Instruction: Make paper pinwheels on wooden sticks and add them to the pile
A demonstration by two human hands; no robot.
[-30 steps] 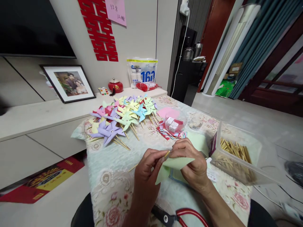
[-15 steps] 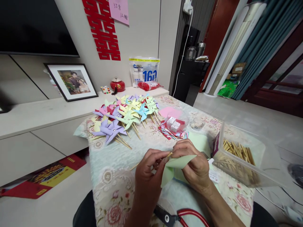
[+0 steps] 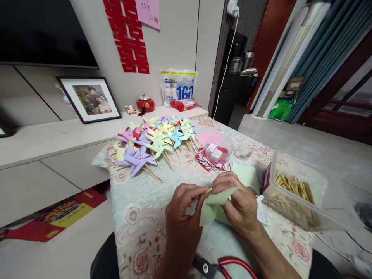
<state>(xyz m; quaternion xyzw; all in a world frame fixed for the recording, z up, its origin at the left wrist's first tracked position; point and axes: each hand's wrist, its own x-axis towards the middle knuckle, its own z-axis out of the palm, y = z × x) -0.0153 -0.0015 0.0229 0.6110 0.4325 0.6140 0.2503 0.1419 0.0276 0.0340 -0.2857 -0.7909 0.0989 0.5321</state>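
At six o'clock, right at the bottom edge, red-handled scissors (image 3: 229,265) lie half cut off by the frame, blades out of sight. Just above them, both hands meet over the flowered, quilted tabletop (image 3: 136,228). The left hand (image 3: 181,219) pinches a thin wooden stick (image 3: 186,197) between thumb and fingers; the stick's far tip pokes out at the knuckles, its near end trails toward nine o'clock. The right hand (image 3: 240,201) is closed on a pale green paper sheet (image 3: 213,205), matte and creased, one corner folded up against the stick tip. What joins paper and stick is hidden behind the fingertips.

Out at three o'clock, a clear plastic box (image 3: 302,193) holds a loose heap of the same sticks; its near wall blurs them. A green paper stack (image 3: 247,174) peeks out behind the right hand, mostly covered.

Toward twelve, a small clear tub (image 3: 216,152) holds little white packets, labels too small to read, sitting on striped strips. A tiny glass dish (image 3: 243,153) beside it; contents unclear. Pink paper (image 3: 210,137) lies flat beyond. At eleven o'clock, a pile of finished pinwheels (image 3: 154,141), purple, yellow, green, blue, pink, sticks fanned toward us.
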